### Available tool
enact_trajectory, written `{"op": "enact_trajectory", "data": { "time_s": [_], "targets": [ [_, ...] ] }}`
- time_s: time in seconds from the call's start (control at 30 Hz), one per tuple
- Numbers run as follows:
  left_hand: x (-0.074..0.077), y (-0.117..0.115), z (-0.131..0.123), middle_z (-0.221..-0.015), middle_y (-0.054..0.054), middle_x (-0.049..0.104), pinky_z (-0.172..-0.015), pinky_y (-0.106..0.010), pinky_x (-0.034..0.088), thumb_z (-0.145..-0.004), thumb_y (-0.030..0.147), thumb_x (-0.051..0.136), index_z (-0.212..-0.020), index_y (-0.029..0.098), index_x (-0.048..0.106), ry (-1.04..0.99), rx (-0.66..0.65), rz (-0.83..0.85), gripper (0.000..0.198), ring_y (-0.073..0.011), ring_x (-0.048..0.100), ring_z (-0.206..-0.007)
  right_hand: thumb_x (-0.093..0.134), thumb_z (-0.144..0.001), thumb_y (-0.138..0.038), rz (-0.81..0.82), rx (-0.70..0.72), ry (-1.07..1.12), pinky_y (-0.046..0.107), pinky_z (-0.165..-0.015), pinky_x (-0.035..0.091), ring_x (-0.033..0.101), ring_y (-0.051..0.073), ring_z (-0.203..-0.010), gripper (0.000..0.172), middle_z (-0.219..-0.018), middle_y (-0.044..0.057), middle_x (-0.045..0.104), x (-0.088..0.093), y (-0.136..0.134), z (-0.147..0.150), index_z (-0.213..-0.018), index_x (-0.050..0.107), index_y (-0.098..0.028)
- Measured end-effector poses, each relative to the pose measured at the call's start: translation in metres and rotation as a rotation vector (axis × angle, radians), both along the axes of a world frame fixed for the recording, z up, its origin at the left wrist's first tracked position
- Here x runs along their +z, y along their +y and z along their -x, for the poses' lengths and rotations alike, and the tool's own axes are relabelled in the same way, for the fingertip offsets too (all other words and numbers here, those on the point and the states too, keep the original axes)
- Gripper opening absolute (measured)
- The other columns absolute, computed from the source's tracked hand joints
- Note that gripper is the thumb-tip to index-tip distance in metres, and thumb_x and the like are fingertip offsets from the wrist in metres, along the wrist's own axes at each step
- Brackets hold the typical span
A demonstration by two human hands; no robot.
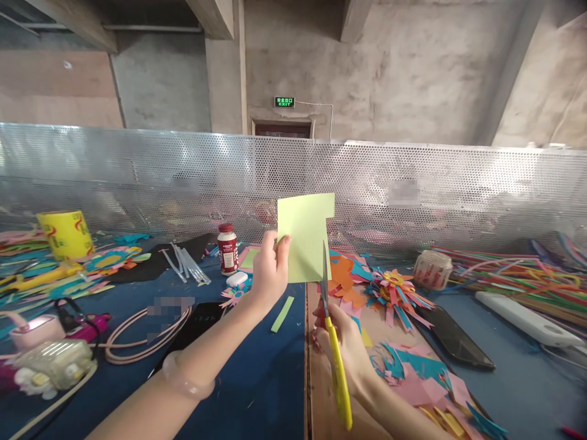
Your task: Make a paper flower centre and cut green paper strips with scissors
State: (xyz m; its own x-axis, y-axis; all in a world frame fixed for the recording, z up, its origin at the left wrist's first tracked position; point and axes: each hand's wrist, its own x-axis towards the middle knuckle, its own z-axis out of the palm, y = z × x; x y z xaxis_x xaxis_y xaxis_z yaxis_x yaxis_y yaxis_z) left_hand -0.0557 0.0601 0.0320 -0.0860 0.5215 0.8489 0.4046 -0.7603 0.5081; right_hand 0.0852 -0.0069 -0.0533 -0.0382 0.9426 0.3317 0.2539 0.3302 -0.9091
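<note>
My left hand (270, 266) pinches the left edge of a light green sheet of paper (302, 235), held upright above the table. A narrow strip has been cut from the sheet's right side, leaving a notch below its upper right corner. In my right hand (342, 336) is a pair of scissors with yellow handles (338, 373). Their blades point up and lie at the lower right edge of the paper. A loose light green strip (282, 315) rests on the blue tabletop below the sheet.
Colourful paper scraps (422, 373) and a paper flower (394, 284) lie at right, near a dark phone (454, 336) and a white power strip (527, 318). A red-capped bottle (227, 249), a coiled cable (149, 336) and a yellow tape roll (66, 235) are at left. A perforated metal screen (206, 165) stands behind.
</note>
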Motion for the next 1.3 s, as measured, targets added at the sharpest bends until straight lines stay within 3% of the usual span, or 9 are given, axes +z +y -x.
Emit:
{"op": "enact_trajectory", "data": {
  "time_s": [0.47,0.97,1.3],
  "targets": [
    [-0.001,0.002,0.001,-0.048,0.010,0.021,-0.042,-0.022,0.018,-0.091,0.034,0.038,-0.077,0.022,0.032,-0.002,-0.024,0.008,0.019,-0.0070,0.023,-0.039,0.041,-0.070,-0.017,-0.017,-0.051,-0.019,0.020,-0.043,0.029,0.039,0.008,-0.044,0.006,-0.050,-0.005,0.043,-0.004,0.002,0.002,-0.064,0.042,-0.018],
    [-0.003,0.005,0.000,-0.046,0.010,0.022,-0.040,-0.021,0.019,-0.091,0.036,0.038,-0.079,0.022,0.034,-0.049,-0.067,0.074,0.018,-0.0073,0.025,-0.037,0.042,-0.069,-0.019,-0.069,-0.104,-0.016,0.020,-0.039,0.023,0.035,0.007,-0.040,0.011,-0.046,-0.007,0.038,-0.017,0.011,0.002,-0.059,0.036,-0.020],
    [-0.005,0.006,-0.001,-0.047,0.010,0.022,-0.039,-0.021,0.017,-0.090,0.037,0.038,-0.079,0.022,0.034,-0.069,-0.077,0.086,0.019,-0.0072,0.024,-0.036,0.041,-0.074,-0.022,0.012,-0.098,0.052,0.019,-0.041,0.027,0.036,0.008,-0.044,0.011,-0.051,-0.007,0.038,-0.017,0.010,0.008,-0.064,0.036,-0.020]
  ]
}}
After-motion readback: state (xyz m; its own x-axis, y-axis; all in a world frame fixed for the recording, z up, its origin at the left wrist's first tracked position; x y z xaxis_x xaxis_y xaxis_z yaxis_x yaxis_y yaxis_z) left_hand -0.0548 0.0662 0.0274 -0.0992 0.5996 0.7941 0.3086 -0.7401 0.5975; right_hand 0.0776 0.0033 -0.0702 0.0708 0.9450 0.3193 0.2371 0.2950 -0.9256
